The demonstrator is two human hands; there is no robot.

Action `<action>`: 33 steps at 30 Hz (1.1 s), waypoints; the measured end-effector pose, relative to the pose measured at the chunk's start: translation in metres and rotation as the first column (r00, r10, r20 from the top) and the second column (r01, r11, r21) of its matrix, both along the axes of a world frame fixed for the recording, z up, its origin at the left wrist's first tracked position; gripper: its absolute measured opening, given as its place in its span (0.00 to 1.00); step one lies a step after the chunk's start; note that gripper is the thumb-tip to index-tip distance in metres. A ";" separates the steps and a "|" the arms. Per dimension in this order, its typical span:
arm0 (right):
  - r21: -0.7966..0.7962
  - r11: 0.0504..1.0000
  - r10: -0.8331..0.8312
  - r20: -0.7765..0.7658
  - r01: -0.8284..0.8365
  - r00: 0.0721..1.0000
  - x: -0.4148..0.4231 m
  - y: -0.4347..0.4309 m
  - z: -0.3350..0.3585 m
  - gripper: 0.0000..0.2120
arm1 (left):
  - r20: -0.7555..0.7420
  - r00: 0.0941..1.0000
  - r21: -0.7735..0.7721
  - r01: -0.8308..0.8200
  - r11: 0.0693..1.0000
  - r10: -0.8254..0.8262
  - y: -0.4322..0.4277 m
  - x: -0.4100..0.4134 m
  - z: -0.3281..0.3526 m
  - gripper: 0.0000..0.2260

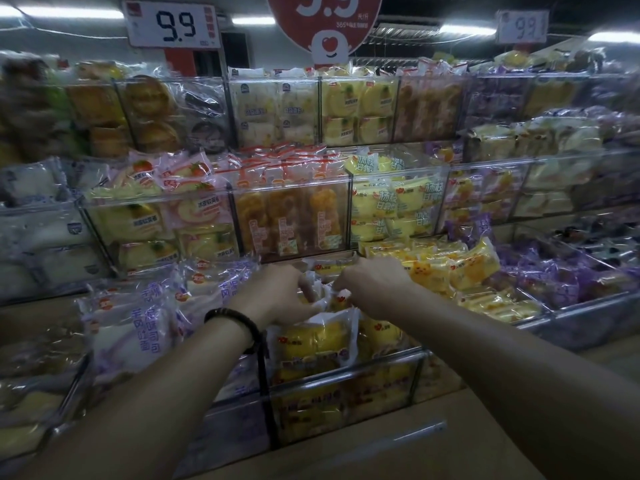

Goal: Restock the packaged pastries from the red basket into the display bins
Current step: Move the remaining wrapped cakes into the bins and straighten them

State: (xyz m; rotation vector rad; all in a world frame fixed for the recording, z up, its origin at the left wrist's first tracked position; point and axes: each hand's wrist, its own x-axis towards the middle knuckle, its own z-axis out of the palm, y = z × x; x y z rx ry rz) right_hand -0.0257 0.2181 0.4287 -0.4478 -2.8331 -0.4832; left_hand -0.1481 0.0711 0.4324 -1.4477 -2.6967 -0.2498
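Both my hands reach into the clear front display bin (pixel 346 375) in the middle of the bottom row. My left hand (pixel 277 296), a dark bead bracelet on its wrist, grips the crinkled wrapper of a yellow packaged pastry (pixel 317 292) at the back of the bin. My right hand (pixel 374 282) curls its fingers on the same cluster of wrappers from the right. In front of the hands another yellow pastry pack (pixel 311 341) stands on edge against the bin's front wall. The red basket is not in view.
A bin of white and purple bread packs (pixel 138 320) sits to the left, and yellow cake packs (pixel 460 268) pile up to the right. Tiered clear bins of pastries (pixel 291 216) rise behind. A brown counter edge (pixel 398 445) runs below. Price signs (pixel 173 26) hang overhead.
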 end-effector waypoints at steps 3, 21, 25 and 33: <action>-0.007 1.000 0.000 0.005 0.000 1.000 0.000 0.001 0.001 0.21 | -0.057 0.997 0.024 -0.056 0.998 0.057 0.002 0.002 -0.005 0.12; -0.520 0.835 0.152 -0.094 -0.178 0.984 0.032 0.026 0.023 0.18 | -0.026 0.999 0.308 -0.024 0.951 0.034 -0.010 0.023 0.000 0.09; -0.537 0.823 0.237 0.022 -0.188 0.971 0.073 0.030 0.027 0.22 | -0.023 0.987 0.260 0.157 0.953 -0.156 -0.028 0.045 -0.013 0.18; -0.358 0.908 0.250 0.050 -0.216 0.967 0.076 0.021 -0.010 0.21 | -0.224 0.963 0.123 0.183 0.975 -0.152 -0.033 0.043 -0.046 0.25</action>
